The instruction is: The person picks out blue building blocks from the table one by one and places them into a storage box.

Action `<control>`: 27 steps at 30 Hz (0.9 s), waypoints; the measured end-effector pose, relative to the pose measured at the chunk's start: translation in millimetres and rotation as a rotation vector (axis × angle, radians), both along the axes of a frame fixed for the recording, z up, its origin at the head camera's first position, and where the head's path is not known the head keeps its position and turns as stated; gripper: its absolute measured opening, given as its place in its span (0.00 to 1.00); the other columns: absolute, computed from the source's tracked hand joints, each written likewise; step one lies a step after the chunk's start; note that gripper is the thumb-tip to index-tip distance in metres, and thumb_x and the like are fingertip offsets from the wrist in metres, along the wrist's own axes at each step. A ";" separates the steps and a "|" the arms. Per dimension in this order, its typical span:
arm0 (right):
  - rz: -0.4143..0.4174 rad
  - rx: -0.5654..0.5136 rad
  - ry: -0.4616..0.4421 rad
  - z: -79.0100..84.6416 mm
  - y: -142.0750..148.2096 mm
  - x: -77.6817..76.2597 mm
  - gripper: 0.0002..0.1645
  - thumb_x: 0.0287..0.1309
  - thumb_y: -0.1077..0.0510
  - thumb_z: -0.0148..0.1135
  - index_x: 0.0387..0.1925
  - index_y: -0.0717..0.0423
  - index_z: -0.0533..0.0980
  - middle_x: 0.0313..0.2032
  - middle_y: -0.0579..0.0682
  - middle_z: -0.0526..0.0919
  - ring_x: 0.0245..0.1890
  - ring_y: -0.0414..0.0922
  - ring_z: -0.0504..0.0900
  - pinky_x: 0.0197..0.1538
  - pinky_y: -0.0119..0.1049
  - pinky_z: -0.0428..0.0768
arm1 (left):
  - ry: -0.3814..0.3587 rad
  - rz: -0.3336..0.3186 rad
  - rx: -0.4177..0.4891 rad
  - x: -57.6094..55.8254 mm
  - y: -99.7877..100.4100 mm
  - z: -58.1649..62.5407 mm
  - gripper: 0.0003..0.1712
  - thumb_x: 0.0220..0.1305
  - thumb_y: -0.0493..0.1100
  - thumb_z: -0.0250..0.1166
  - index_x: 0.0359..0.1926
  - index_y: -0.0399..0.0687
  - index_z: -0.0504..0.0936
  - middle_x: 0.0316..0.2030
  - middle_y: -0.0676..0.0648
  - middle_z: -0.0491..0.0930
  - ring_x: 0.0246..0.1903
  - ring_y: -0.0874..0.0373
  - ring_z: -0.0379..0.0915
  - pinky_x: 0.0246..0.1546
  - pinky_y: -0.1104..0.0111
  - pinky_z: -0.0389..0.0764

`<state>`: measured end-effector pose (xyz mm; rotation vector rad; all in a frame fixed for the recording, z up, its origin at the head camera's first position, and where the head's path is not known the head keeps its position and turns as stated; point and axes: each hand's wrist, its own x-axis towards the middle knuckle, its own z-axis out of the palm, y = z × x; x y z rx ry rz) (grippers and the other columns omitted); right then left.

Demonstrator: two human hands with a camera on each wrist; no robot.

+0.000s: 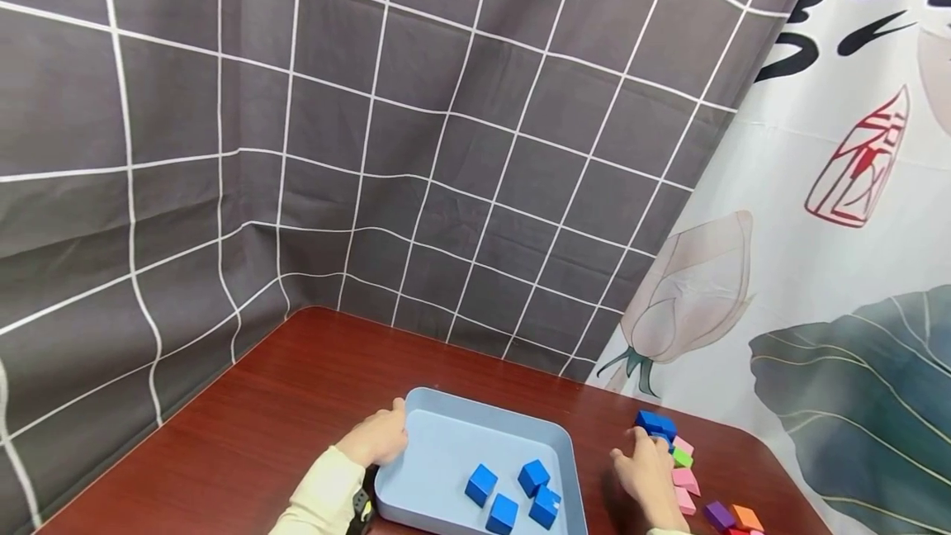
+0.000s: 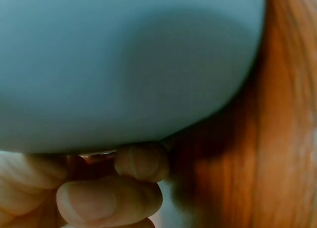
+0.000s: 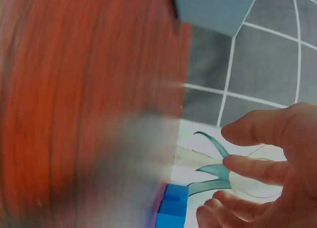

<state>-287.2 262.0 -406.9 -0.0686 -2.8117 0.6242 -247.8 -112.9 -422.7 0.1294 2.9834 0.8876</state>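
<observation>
A light blue-grey tray (image 1: 453,481) lies on the table with several blue cubes (image 1: 502,513) inside its right half. My left hand (image 1: 377,436) is at the tray's left rim, near the far corner. In the left wrist view its curled fingers (image 2: 109,200) meet the tray's wall (image 2: 124,134); where they grip is partly hidden. To the right of the tray, my right hand (image 1: 645,473) reaches over the table close to a group of blue blocks (image 1: 657,423). Its fingers are spread apart in the right wrist view, with nothing between them; blue blocks (image 3: 173,205) lie below them.
Pink blocks (image 1: 685,481), a green block (image 1: 681,458), a purple block (image 1: 718,515) and an orange block (image 1: 746,517) lie right of my right hand. A grey checked curtain (image 1: 446,147) and a white printed cloth (image 1: 780,271) hang behind the brown table (image 1: 297,386).
</observation>
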 end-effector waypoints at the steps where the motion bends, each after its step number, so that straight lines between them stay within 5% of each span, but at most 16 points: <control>1: -0.010 0.003 -0.003 -0.5 1.0 -0.2 0.26 0.44 0.56 0.57 0.43 0.69 0.64 0.41 0.75 0.57 0.40 0.70 0.55 0.39 0.61 0.55 | 0.001 -0.003 -0.002 0.1 0.4 0.0 0.30 0.55 0.37 0.49 0.55 0.24 0.51 0.35 0.34 0.71 0.28 0.51 0.68 0.30 0.58 0.68; 15: -0.053 0.023 0.042 -4.4 14.8 -7.9 0.34 0.42 0.59 0.57 0.48 0.73 0.55 0.44 0.75 0.50 0.44 0.68 0.46 0.40 0.63 0.53 | 0.011 -0.008 -0.013 0.3 2.5 0.6 0.30 0.54 0.37 0.49 0.55 0.25 0.52 0.34 0.34 0.71 0.27 0.51 0.68 0.29 0.59 0.68; 23: -0.024 0.062 -0.098 -1.7 22.0 -14.6 0.39 0.44 0.56 0.57 0.53 0.74 0.52 0.49 0.76 0.46 0.47 0.71 0.44 0.41 0.65 0.50 | 0.010 -0.007 -0.001 1.9 2.3 3.4 0.30 0.55 0.37 0.48 0.55 0.24 0.51 0.34 0.34 0.71 0.27 0.52 0.68 0.28 0.60 0.68; 27: 0.017 0.129 -0.139 -5.5 26.6 -17.2 0.37 0.42 0.55 0.56 0.50 0.75 0.57 0.46 0.78 0.52 0.43 0.73 0.50 0.41 0.64 0.52 | 0.012 -0.008 0.001 1.6 1.5 2.1 0.30 0.55 0.37 0.48 0.55 0.24 0.51 0.34 0.34 0.71 0.27 0.51 0.68 0.28 0.59 0.68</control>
